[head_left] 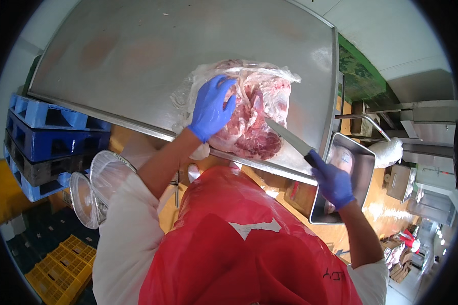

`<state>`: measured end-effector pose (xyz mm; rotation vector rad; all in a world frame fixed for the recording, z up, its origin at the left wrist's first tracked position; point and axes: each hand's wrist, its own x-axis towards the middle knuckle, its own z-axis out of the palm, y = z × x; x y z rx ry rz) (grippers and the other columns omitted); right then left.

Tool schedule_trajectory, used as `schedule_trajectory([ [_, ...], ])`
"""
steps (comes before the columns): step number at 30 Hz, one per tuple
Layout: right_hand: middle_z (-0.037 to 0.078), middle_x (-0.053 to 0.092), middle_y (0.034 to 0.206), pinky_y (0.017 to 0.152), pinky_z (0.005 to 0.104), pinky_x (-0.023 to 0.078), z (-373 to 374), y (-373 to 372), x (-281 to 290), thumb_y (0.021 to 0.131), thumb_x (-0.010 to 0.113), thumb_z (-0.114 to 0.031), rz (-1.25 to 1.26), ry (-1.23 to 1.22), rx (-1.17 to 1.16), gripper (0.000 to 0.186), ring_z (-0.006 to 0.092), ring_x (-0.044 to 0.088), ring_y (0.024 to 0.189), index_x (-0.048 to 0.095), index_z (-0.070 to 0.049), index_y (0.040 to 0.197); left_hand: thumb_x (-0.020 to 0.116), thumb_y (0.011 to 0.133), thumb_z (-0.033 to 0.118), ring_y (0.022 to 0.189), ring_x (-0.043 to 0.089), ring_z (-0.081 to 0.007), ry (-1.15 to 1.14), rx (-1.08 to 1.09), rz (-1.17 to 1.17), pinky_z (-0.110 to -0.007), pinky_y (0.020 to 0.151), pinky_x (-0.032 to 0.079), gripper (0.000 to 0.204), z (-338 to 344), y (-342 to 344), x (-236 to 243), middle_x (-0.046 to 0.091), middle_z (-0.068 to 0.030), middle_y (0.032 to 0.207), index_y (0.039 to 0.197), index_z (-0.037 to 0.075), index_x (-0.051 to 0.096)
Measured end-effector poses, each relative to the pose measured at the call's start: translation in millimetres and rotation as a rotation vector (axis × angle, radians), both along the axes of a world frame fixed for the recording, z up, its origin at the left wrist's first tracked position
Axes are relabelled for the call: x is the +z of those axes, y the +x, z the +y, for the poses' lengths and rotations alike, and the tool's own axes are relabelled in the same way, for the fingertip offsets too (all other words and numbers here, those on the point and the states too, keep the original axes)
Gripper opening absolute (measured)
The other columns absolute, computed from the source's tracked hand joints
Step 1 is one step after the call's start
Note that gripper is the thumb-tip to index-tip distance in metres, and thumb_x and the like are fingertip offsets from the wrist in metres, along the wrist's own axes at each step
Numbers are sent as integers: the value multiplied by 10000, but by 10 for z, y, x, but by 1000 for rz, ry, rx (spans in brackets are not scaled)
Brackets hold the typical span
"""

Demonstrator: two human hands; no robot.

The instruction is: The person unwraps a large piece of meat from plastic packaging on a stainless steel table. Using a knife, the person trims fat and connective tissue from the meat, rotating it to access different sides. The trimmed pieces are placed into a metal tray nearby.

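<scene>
A large piece of raw meat with white fat (259,136) lies in crumpled clear plastic (185,96) near the front edge of a steel table (117,51). My left hand (210,104), in a blue glove, grips the meat's upper left side, its fingers curled over it. My right hand (336,183), also gloved blue, is closed round the dark handle of a knife (290,137), its blade pointing up-left with the tip at the middle of the meat. Below the right hand, a steel tub (364,168) holds a pale, wrapped piece (341,158) beside the table.
Stacked blue and black plastic pallets (46,140) stand left of the table, round clear-lined containers (107,175) below them and a yellow crate (56,269) lower left. A steel rail (364,117) is at right. A person in red and white (409,241) works in the far right background.
</scene>
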<state>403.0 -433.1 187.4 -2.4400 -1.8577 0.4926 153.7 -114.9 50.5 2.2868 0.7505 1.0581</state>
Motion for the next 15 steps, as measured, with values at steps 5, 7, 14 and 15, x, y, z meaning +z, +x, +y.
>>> schedule_trajectory([
  [5,158,694,765,621,438,558,107,-13,669,1001,693,-278,-98,23,53,494,329,708,668,631,-248,1490,867,846,321,1284,560,-477,-55,289,-48,-525,1094,469,801,-375,-50,-626,569,-319,1376,1476,-15,505],
  [7,137,713,823,633,439,562,342,-96,820,997,690,-287,-284,-125,173,498,327,706,678,624,-234,1488,873,837,347,1292,555,-482,-72,312,-103,-529,1103,462,854,-257,73,-605,562,-324,1381,1495,-31,480],
  [14,128,726,865,686,462,571,1206,-268,1216,987,673,-276,-335,-360,338,476,359,713,737,630,-195,1454,844,858,406,1415,465,-466,-332,336,-77,-508,1200,392,927,96,226,-736,502,-308,1489,1539,-57,419],
  [15,150,717,817,689,471,567,1261,-216,1165,980,678,-299,-301,-384,335,503,370,713,730,619,-193,1469,823,862,445,1436,439,-479,-343,324,-78,-554,1189,377,944,95,232,-808,462,-309,1529,1568,-14,397],
])
